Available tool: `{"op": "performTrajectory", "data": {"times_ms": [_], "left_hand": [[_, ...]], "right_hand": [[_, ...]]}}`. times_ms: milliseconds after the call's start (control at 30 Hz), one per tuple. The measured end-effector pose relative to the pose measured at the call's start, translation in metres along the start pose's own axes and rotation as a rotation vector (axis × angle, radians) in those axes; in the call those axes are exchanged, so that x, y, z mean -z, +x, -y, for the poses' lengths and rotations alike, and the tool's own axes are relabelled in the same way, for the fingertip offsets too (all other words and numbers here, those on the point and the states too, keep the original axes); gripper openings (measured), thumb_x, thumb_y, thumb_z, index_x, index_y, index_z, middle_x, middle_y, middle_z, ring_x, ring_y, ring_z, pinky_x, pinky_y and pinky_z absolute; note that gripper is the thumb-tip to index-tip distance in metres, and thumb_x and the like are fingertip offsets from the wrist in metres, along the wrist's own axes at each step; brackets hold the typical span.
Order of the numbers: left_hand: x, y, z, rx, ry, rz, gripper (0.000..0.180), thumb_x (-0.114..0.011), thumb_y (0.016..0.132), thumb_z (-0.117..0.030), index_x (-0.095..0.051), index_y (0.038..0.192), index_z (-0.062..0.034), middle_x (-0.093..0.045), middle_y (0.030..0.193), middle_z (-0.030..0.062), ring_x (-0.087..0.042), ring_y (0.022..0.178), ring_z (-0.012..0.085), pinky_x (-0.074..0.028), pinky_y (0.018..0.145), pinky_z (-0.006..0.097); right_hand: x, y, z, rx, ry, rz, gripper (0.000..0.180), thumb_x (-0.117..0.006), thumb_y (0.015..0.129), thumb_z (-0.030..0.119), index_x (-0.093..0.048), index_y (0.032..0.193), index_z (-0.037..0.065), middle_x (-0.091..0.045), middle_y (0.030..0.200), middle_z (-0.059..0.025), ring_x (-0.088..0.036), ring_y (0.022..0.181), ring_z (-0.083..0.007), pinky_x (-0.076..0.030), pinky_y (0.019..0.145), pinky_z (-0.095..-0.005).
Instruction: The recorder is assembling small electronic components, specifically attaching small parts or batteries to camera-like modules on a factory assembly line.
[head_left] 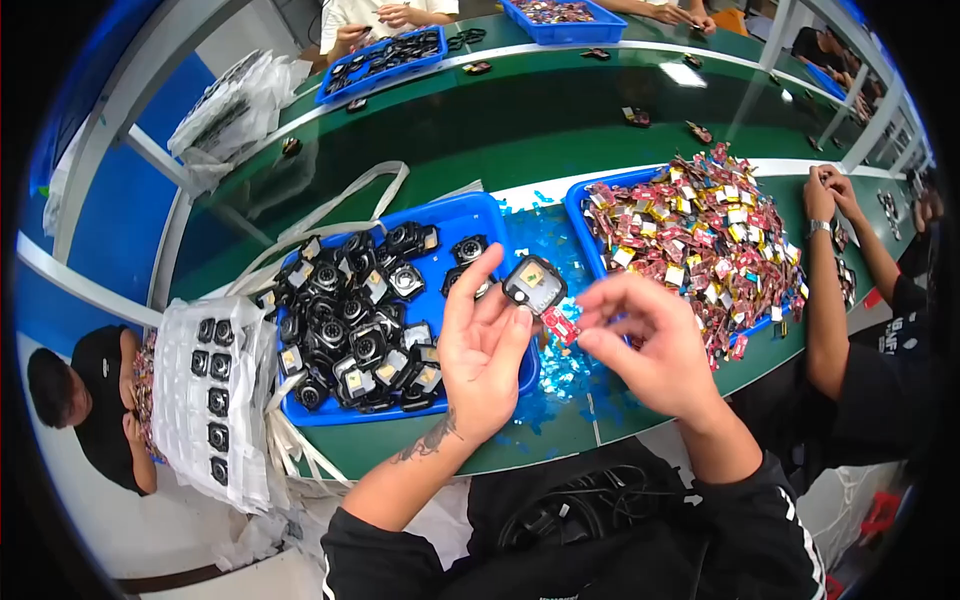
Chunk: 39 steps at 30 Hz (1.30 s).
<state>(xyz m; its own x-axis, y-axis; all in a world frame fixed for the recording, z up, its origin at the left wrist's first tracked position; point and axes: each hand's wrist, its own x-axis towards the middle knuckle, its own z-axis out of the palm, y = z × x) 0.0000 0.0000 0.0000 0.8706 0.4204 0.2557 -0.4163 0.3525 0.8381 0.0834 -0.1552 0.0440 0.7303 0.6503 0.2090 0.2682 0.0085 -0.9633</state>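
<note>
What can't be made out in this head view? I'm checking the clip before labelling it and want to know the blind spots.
- Left hand: how its fingertips grip the small black square part is hidden behind the part.
- Small red piece: partly covered by the right hand; too small to identify.
- Blue tray: lower black parts buried under the pile.
- Neighbour's hands: what they hold is too small.

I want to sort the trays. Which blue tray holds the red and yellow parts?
The right tray, beside the right hand, piled with small red and yellow pieces. The left tray holds black square modules.
</note>
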Motion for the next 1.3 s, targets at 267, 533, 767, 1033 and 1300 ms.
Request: {"op": "performTrajectory", "data": {"times_ms": [267,533,767,1033,1300], "left_hand": [[0.009,0.011,-0.022,-0.270,0.723,0.285,0.034,-0.055,0.085,0.009,-0.065,0.116,0.0003,-0.061,0.118,0.0159,-0.064,0.102,0.0218,-0.052,0.083,0.028],[0.002,0.003,-0.019,-0.297,0.867,0.335,0.030,-0.069,0.076,0.007,-0.070,0.106,0.0014,-0.068,0.104,0.0156,-0.069,0.087,0.0218,-0.056,0.071,0.027],[-0.002,0.005,-0.011,-0.354,0.913,0.293,0.021,-0.069,0.077,0.007,-0.071,0.097,0.0021,-0.069,0.100,0.0156,-0.070,0.084,0.0222,-0.056,0.071,0.028],[-0.003,0.002,-0.015,-0.201,0.910,0.284,0.015,-0.069,0.078,0.001,-0.071,0.093,0.0024,-0.069,0.096,0.0125,-0.070,0.075,0.0213,-0.057,0.066,0.028],[-0.005,-0.002,-0.009,0.133,0.269,0.157,0.040,-0.058,0.086,0.010,-0.059,0.125,0.0041,-0.058,0.121,0.0141,-0.062,0.105,0.0160,-0.053,0.089,0.026]], "right_hand": [[0.003,0.002,-0.005,-0.100,0.181,0.070,0.009,-0.062,0.090,0.002,-0.061,0.096,-0.004,-0.062,0.089,-0.0057,-0.060,0.084,-0.0087,-0.054,0.070,-0.0233],[0.015,0.002,-0.004,-0.151,0.149,0.198,0.007,-0.057,0.094,0.006,-0.055,0.096,-0.001,-0.055,0.091,-0.0017,-0.053,0.083,-0.0055,-0.048,0.070,-0.0239],[0.023,0.000,-0.001,-0.166,-0.036,0.170,0.009,-0.058,0.094,0.008,-0.055,0.095,-0.001,-0.055,0.086,-0.0044,-0.054,0.075,-0.0090,-0.046,0.066,-0.0260],[0.023,-0.004,0.005,-0.174,-0.062,0.155,0.015,-0.064,0.088,0.005,-0.058,0.100,-0.001,-0.061,0.091,-0.0078,-0.060,0.079,-0.0123,-0.050,0.067,-0.0273],[-0.005,-0.006,-0.009,-0.038,0.141,-0.075,0.029,-0.071,0.081,-0.003,-0.057,0.107,0.000,-0.061,0.086,-0.0013,-0.057,0.075,-0.0050,-0.046,0.064,-0.0179]]}}
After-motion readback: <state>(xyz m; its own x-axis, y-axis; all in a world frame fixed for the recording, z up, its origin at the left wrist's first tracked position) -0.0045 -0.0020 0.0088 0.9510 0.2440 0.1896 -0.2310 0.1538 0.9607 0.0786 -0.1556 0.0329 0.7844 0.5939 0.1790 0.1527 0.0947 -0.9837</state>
